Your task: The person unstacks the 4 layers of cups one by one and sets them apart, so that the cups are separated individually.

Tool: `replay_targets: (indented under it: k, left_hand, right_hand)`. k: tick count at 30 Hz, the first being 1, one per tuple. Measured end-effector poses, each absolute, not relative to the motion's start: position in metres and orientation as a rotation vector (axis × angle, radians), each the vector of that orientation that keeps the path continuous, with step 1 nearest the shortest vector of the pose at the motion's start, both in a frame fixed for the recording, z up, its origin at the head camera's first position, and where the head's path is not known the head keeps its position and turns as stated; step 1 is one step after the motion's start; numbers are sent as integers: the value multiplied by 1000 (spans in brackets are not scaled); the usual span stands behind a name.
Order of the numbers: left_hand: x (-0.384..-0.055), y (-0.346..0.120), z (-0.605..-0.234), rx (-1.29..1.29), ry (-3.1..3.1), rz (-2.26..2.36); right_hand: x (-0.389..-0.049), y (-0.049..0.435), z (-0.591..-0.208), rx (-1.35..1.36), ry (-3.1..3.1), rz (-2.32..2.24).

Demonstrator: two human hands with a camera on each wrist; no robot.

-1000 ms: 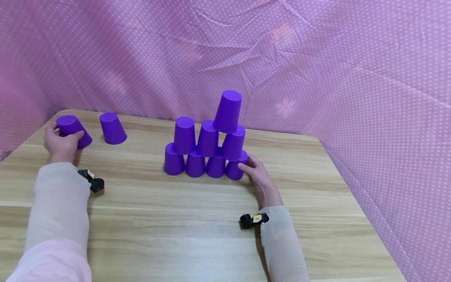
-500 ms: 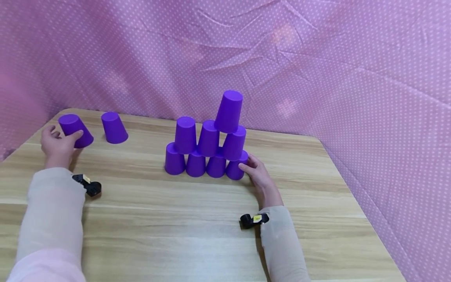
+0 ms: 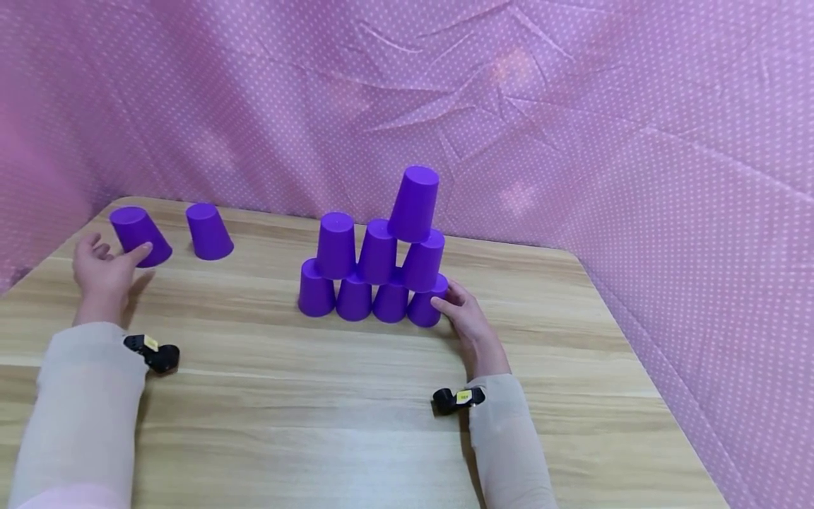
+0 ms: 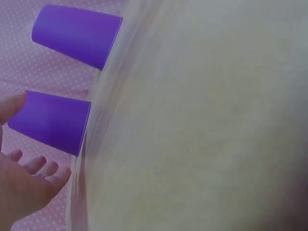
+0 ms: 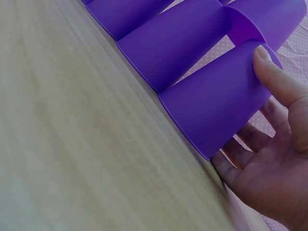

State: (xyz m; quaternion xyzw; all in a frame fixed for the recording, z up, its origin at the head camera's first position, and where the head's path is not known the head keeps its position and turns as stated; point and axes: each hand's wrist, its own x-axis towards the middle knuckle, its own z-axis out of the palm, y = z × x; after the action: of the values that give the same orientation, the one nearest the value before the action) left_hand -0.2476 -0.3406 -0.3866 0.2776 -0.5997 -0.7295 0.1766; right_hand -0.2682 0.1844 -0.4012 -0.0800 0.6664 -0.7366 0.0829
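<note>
1. Since the earlier frames, the person's left hand (image 3: 104, 276) had drawn back from the purple, tapered, upside-down cup (image 3: 146, 237) at the far left, its fingers coming away from the cup's side; the right hand (image 3: 469, 322) had stayed in place.
2. Pale and wood-grained, with rounded far corners, the table (image 3: 286, 438) carried all the cups; creased pink cloth (image 3: 699, 177) with white dots hung behind it and along its right side.
3. The left grip was apart, fingers clear of the far-left cup and thumb just in front of it; whether the thumb touched, I could not tell. That cup stood on the table, beside a matching purple second cup (image 3: 211, 233).
4. The right grip was clamped on the purple lower-right cup (image 3: 422, 309), thumb on its near side, fingers reaching behind.
5. That cup ended the bottom row of a purple cup stack (image 3: 337, 247), well apart from the left pair: four below, three above, and a single top cup (image 3: 413, 205) over the two rightmost of the three.
</note>
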Motion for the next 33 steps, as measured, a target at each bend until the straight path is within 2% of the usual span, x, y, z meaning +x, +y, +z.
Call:
replay_targets:
  k: [6,15,26,33]
  left_hand:
    - [-255,-349,-406,729,-1577,-2151]
    - [-276,-372,-429,712,-1765,-1937]
    - [-272,-356,-405,551,-1698,-2063]
    - [-249,-311,-361,448,-1649,-2088]
  right_hand:
    - [-269,185,-403,-222,1991,-2206]
    - [-268,184,-402,-224,2003,-2197]
    - [-269,182,-402,-246,1993,-2210]
    - [-269,181,-402,-273,1993,-2224]
